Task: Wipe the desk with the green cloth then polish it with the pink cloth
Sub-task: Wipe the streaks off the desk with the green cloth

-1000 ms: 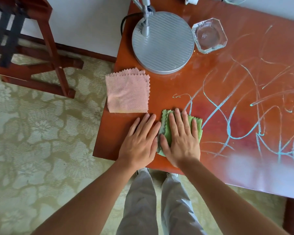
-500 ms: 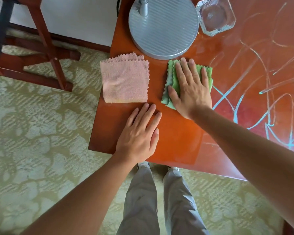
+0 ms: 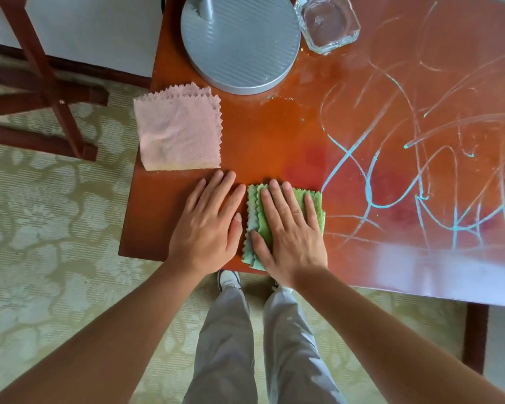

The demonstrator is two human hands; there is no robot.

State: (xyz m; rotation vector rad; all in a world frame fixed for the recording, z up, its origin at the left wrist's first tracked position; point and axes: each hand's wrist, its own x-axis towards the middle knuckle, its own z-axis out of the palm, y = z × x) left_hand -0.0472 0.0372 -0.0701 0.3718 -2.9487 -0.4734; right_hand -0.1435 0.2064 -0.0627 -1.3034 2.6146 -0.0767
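The right hand (image 3: pixel 292 231) lies flat on the folded green cloth (image 3: pixel 315 204), fingers straight and slightly spread, pressing it against the red-brown bench (image 3: pixel 263 141) close to the near edge. The left hand (image 3: pixel 209 225) rests palm down on the bare wood just left of the green cloth, fingers straight and holding nothing, its thumb almost touching the cloth's scalloped edge. Beyond the left hand, toward the bench's left edge, the folded pink cloth (image 3: pixel 180 132) lies untouched. Farther back from the green cloth stands the round silver lamp base (image 3: pixel 241 45), with a clear glass ashtray (image 3: pixel 327 21) just to its right. To the right of the green cloth, pale blue scribbles (image 3: pixel 370 182) run across the glossy top. Between the green cloth and the lamp base the wood looks plain. A dark wooden stand (image 3: pixel 41 83) sits on the patterned carpet (image 3: pixel 41 228), left of the bench.
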